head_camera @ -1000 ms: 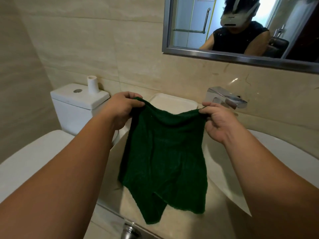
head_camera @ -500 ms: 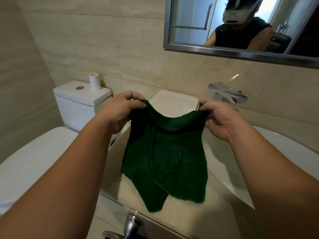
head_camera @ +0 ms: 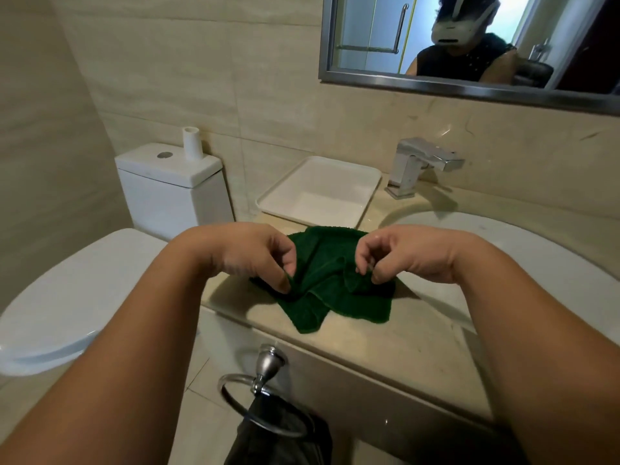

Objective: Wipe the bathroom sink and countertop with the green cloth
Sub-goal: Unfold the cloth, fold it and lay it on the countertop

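Observation:
The green cloth (head_camera: 330, 286) lies crumpled on the beige countertop (head_camera: 385, 344), left of the white sink basin (head_camera: 523, 250). My left hand (head_camera: 250, 255) is over the cloth's left part, thumb and fingers pinching a fold near its front. My right hand (head_camera: 406, 255) is over the right part and pinches another fold with fingertips and thumb. Both hands point downward, palms toward me. The cloth's far edge lies near the white tray.
A white square tray (head_camera: 318, 193) sits at the back of the counter. A chrome faucet (head_camera: 422, 166) stands right of it. A toilet (head_camera: 67, 297) with a cistern (head_camera: 174, 189) is on the left. A towel ring (head_camera: 265, 394) with dark fabric hangs below the counter edge. A mirror (head_camera: 469, 45) hangs above.
The cloth was held up, hanging spread between both hands; now it lies bunched on the countertop. Both hands came down and closer together, pinching folds of it.

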The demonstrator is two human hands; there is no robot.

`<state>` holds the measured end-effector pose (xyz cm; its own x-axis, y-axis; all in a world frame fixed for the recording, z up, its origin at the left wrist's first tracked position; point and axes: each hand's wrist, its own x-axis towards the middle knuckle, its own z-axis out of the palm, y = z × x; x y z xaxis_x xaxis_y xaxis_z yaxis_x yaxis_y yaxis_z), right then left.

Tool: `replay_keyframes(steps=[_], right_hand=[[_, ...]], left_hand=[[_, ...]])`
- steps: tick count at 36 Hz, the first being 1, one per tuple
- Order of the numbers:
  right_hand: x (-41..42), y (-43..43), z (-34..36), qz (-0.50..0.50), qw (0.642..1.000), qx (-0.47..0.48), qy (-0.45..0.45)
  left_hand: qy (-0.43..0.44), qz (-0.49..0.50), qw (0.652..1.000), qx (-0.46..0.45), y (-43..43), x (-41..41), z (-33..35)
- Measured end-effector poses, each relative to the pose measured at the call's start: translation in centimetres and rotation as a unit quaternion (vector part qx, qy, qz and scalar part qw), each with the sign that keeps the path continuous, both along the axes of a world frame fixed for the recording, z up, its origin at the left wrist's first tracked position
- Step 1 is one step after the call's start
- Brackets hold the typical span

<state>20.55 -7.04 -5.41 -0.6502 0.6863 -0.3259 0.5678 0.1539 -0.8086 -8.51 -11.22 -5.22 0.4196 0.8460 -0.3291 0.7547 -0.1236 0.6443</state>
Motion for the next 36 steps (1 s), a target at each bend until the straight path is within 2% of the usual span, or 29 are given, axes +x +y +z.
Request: replay_keyframes(steps=[6, 9, 11, 14, 21, 27, 32, 36], right_hand=[[-1.4, -2.3, 0.3, 0.012, 0.991, 0.055, -0.120], [-2.2, -3.4, 0.6, 0.021, 0.972, 0.118, -0.203], [-2.6, -4.0, 0.5, 0.026, 0.959, 0.156, -0.237], [-2.8, -4.3, 0.1, 0.027, 0.947, 0.197, -0.252], [-2.4, -4.2, 0.2, 0.012, 0.944, 0.215, -0.249], [-1.7, -3.7, 0.6, -0.038, 0.945, 0.261, -0.193], [-0.4, -1.9, 1.8, -0.119, 0.936, 0.296, -0.147], [-0.1, 0.1, 2.9, -0.145, 0.924, 0.328, -0.134]], left_hand=[[0.138, 0.021, 0.990, 0.030, -2.8, 3.1, 0.5], [0.237, 0.028, 0.969, 0.064, -3.6, 4.9, 0.3], [0.267, 0.034, 0.959, 0.089, -3.8, 5.9, -0.3], [0.268, 0.043, 0.957, 0.098, -3.8, 6.4, -0.5], [0.273, 0.028, 0.958, 0.086, -3.7, 6.8, 0.1], [0.280, 0.028, 0.952, 0.121, -3.6, 6.2, 0.7], [0.246, 0.083, 0.950, 0.173, -1.3, 4.4, 2.4], [0.212, 0.126, 0.943, 0.221, 1.7, 3.4, 3.2]])
